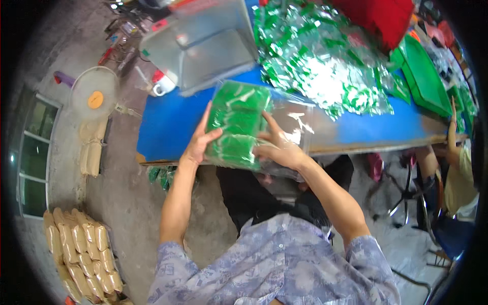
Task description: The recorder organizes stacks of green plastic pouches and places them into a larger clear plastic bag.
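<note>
Over the near edge of the blue table (168, 119) I hold a block-shaped pack of green packets (238, 119) in shiny clear plastic. My left hand (199, 145) is closed on its left side, with the thumb lying across the front. At the pack's lower right, my right hand (284, 150) grips the edge with curled fingers, some of them blurred or hidden. A clear plastic bag (300, 119) lies on the table beyond my right hand, partly behind it. A large heap of loose green and silver packets (325, 66) spreads farther back.
A translucent plastic bin (218, 56) stands at the back left, beside a white and red cup-like container (163, 84). A green tray (424, 81) and a red container (378, 18) lie right. Brown packs (84, 254) are stacked on the floor. Another person (460, 173) sits at right.
</note>
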The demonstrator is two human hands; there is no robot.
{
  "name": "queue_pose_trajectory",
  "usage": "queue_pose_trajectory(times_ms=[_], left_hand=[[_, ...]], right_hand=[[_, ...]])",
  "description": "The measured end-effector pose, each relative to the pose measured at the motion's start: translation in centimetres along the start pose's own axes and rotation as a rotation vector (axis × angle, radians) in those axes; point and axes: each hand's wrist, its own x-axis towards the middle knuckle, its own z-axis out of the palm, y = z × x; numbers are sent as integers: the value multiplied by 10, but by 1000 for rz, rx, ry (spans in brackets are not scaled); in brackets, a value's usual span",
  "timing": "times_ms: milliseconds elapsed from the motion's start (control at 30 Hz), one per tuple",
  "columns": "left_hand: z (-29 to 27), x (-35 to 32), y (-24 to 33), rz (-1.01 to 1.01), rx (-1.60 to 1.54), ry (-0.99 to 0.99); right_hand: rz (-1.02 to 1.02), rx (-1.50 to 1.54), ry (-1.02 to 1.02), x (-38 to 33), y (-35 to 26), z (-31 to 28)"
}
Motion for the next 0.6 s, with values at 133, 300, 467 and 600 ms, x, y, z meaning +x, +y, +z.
queue_pose_trajectory(times_ms=[133, 300, 467, 600], left_hand=[[-3, -8, 7, -28, -88, -43], [7, 1, 13, -8, 77, -117], [6, -3, 15, -95, 18, -155], [16, -5, 24, -116, 91, -142]], right_hand=[[-66, -17, 22, 2, -7, 10], [-41, 280, 262, 32, 30, -45], [-115, 894, 432, 63, 20, -31], [294, -103, 43, -17, 1, -49]])
